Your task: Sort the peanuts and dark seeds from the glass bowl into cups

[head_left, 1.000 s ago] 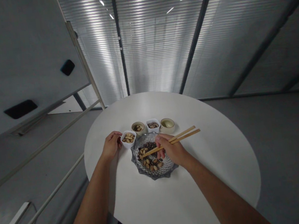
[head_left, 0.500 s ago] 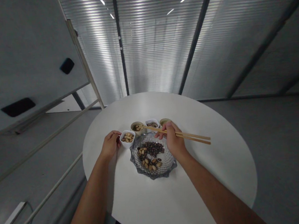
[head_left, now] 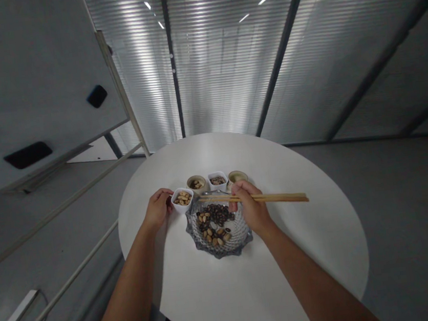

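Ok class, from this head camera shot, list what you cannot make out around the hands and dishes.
Head view:
- Right hand hides part of the glass plate and whatever lies beneath it.
- Its fingers hide how they grip the chopsticks.
- Pale cup: contents too small to tell.
- Square white bowl: contents too small to name.
- Table: near edge cut off by the frame's bottom.

4 small bowls (head_left: 182,200) | 1 glass plate (head_left: 224,251) | 2 chopsticks (head_left: 276,198) | 2 hands (head_left: 158,209)

Small bowls (head_left: 217,176) — a row — block the glass plate's far rim (head_left: 210,193); chopsticks (head_left: 276,197) cross it.
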The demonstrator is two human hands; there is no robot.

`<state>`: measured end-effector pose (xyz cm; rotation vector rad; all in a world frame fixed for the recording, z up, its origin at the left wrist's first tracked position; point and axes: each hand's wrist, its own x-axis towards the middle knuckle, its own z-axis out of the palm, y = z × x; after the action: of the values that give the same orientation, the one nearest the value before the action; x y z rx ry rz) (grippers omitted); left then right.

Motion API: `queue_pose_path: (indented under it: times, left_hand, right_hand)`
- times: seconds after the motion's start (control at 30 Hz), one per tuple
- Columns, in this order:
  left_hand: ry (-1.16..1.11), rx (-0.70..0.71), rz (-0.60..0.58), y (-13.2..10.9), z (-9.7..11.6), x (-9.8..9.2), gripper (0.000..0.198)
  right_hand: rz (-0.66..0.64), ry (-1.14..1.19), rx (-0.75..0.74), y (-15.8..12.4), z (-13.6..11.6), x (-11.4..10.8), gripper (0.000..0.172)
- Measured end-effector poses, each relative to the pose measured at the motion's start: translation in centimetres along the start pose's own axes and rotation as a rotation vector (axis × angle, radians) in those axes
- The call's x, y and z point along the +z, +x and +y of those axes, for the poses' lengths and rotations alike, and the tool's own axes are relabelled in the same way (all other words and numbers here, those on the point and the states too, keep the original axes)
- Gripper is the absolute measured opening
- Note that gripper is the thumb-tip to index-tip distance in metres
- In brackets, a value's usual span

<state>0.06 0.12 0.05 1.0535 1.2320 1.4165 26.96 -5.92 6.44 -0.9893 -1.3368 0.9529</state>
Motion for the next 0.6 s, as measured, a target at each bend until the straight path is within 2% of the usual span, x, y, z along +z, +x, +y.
queue_pose_path:
  times: [0.13,0.23,0.4,0.6]
  left_hand:
    - [0.000,-0.005,0.004,0.1,-0.1,-0.1,0.018]
    - [0.007,-0.001,0.006,0.2,-0.1,-0.1,0.018]
    - [0.004,-0.011,-0.002,0.1,-0.1,-0.1,0.017]
    - [0.000,0.001,0.002,0.1,0.0,0.0,0.018]
  right_hand:
    - [-0.158,0.110,0.088,0.0,-0.9,-1.0,0.040]
    - [-0.227,0.163,0.108,0.3,-1.1,-2.0,0.040]
    - [-0.348,0.092,0.130,0.7,-1.3,-3.4,0.042]
    - [-0.413,0.038,0.181,0.7,-1.0,-4.0,0.043]
